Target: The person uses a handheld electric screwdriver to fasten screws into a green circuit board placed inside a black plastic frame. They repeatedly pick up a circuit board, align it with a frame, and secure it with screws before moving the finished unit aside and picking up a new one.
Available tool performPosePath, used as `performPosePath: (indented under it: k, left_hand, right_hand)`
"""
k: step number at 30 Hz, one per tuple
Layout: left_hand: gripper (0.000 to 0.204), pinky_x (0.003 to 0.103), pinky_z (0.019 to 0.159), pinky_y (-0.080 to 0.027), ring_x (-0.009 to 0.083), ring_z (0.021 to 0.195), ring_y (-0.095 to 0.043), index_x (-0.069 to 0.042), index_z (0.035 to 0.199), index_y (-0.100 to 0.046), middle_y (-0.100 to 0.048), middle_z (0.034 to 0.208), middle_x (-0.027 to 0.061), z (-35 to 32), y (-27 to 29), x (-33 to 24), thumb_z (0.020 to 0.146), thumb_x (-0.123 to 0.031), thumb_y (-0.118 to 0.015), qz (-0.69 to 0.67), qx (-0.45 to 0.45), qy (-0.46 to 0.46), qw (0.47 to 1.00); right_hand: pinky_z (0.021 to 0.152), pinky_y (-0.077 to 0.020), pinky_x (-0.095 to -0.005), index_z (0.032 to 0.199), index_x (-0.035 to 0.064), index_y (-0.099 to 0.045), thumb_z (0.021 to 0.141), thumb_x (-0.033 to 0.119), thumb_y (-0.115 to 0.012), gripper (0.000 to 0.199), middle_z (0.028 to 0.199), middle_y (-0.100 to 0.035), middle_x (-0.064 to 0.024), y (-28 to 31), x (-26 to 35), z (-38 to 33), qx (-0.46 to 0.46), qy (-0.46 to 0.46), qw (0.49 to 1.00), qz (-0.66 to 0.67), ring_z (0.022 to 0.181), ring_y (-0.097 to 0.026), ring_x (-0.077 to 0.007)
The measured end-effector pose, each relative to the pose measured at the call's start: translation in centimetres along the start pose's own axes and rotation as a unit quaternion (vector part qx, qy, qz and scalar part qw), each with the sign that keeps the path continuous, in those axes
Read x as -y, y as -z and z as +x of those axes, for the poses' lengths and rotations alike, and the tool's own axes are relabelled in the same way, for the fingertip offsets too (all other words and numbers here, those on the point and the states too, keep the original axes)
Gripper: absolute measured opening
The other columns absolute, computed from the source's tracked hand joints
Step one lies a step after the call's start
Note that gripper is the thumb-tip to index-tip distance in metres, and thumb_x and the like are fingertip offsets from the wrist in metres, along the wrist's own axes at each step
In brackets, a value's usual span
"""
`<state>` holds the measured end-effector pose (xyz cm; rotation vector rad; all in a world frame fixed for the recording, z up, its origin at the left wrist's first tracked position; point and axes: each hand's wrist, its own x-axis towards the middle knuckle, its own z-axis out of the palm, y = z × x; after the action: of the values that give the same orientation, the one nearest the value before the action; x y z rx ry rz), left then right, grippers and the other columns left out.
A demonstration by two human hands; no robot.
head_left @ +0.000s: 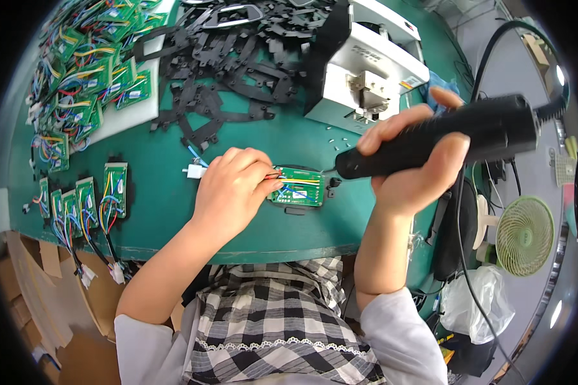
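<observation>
A green circuit board [302,192] with coloured wires lies on a black plastic frame on the green table. My left hand [234,183] presses its fingers together at the board's left end, pinching the wires there. A white connector [196,171] pokes out beside that hand. In my right hand [414,157] is a black electric screwdriver [443,138], gripped nearly level. Its thin bit points left and reaches the board's upper right corner; whether it sits on a screw is too small to tell. A small black part [333,183] stands at the board's right edge.
A white screw feeder [372,77] stands beyond my right hand, with several loose screws [338,142] before it. Black plastic frames [231,83] pile at the back. Wired boards [83,90] heap at the far left; several more [114,192] line the near left edge. A green fan [525,235] is at right.
</observation>
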<state>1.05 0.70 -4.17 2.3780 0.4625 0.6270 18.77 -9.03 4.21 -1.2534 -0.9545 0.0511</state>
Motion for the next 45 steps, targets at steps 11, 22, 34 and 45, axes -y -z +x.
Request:
performPosePath:
  k: [11,22,34,45]
  left_hand:
    - [0.012,0.035,0.068,-0.044,0.0218,0.081,-0.057,-0.006,0.076,-0.063,-0.061,0.087,0.0016,0.0,-0.1,0.2,0.072,-0.013,-0.073,0.047,-0.039,-0.036,0.997]
    - [0.013,0.033,0.069,-0.045,0.0199,0.079,-0.056,-0.009,0.075,-0.062,-0.058,0.081,-0.0004,-0.4,-0.4,0.5,0.068,-0.014,-0.072,0.048,-0.046,-0.032,0.997]
    - [0.056,0.045,0.103,-0.037,0.0326,0.128,-0.043,-0.006,0.120,-0.056,-0.049,0.132,0.0152,-0.4,1.6,-1.5,0.072,-0.029,-0.075,0.039,0.019,-0.006,0.999]
    - [0.055,0.032,0.079,-0.049,0.0213,0.094,-0.059,-0.008,0.115,-0.061,-0.060,0.106,0.0073,-6.5,14.0,0.9,0.066,-0.017,-0.082,0.247,-0.257,0.171,0.919]
  right_hand:
    - [0.045,-0.0482,-0.0271,0.117,-0.0067,-0.035,0.080,0.066,-0.059,0.085,0.066,-0.055,-0.0108,-4.6,0.6,-3.6,0.083,-0.077,0.992,0.048,0.046,-0.055,-0.0180]
    - [0.045,-0.0451,-0.0255,0.116,-0.0032,-0.038,0.080,0.068,-0.057,0.082,0.065,-0.057,-0.0096,-4.9,-0.3,-4.7,0.160,0.026,0.987,0.004,0.047,-0.055,-0.0171]
    - [0.045,-0.0426,-0.0311,0.122,0.0024,-0.044,0.091,0.063,-0.040,0.069,0.066,-0.053,-0.0108,-1.1,-0.2,-2.0,-0.030,-0.112,0.950,0.290,0.047,-0.051,-0.0208]
    - [0.049,-0.0335,-0.0297,0.114,-0.0009,-0.054,0.091,0.054,-0.047,0.060,0.069,-0.044,-0.0072,4.4,-2.8,0.9,-0.023,-0.194,0.916,0.350,0.051,-0.041,-0.0158]
